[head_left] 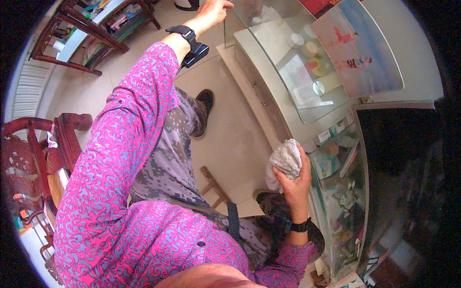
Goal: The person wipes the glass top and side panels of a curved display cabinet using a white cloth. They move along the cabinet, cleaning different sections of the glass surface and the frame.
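My right hand point(297, 180) is closed around a bunched, greyish-white cloth point(286, 158), thumb on one side and fingers on the other. It holds the cloth beside the front of a light cabinet point(240, 48), near a glass-fronted section with small items inside. At the far end, my left arm is stretched out. The left hand point(213, 11) has bent fingers at the near corner of a clear glass top point(273, 41), seemingly gripping its edge; the fingertips are partly hidden. Both wrists wear black straps.
A picture panel point(357, 50) leans on the glass. A large dark screen point(401, 187) stands at the right. Carved wooden chair point(36, 158) at left, dark wooden shelf table point(91, 36) at far left. A small wooden stool point(214, 189) is on the tiled floor by my legs.
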`<state>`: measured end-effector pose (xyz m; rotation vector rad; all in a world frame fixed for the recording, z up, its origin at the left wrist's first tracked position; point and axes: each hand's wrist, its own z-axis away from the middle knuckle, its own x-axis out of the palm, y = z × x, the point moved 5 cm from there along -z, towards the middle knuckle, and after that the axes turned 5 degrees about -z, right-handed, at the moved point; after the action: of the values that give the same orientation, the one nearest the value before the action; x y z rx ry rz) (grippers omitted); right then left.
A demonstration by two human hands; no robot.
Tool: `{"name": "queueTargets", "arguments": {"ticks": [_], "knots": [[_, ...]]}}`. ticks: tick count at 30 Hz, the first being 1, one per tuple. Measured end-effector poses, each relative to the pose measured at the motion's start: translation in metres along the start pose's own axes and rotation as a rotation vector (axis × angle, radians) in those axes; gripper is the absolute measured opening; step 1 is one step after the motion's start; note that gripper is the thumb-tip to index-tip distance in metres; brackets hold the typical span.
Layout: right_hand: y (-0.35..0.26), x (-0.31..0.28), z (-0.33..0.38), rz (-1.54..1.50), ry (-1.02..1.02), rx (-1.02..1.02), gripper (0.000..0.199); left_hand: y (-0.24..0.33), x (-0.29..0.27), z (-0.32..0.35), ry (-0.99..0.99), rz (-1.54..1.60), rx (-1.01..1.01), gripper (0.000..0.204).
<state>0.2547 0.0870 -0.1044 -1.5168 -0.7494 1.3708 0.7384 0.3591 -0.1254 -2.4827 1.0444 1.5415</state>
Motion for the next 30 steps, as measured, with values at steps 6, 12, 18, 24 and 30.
{"name": "queueTargets", "arguments": {"ticks": [6,12,18,24,30], "knots": [[-0.001,-0.002,0.0,0.055,-0.008,-0.018,0.083,0.005,0.008,0.003,0.03,0.001,0.075,0.021],[-0.004,-0.003,-0.002,0.057,-0.003,0.004,0.083,0.014,0.009,0.001,0.009,0.071,0.07,0.02],[-0.006,-0.004,-0.002,0.041,-0.005,0.003,0.083,0.019,0.001,0.003,0.04,0.029,0.076,0.022],[-0.005,-0.006,-0.002,0.046,-0.007,0.018,0.083,0.02,0.001,0.002,0.055,0.052,0.083,0.022],[-0.008,-0.007,-0.004,0.038,-0.023,0.024,0.084,0.026,-0.012,-0.001,0.012,-0.04,0.071,0.017]]}}
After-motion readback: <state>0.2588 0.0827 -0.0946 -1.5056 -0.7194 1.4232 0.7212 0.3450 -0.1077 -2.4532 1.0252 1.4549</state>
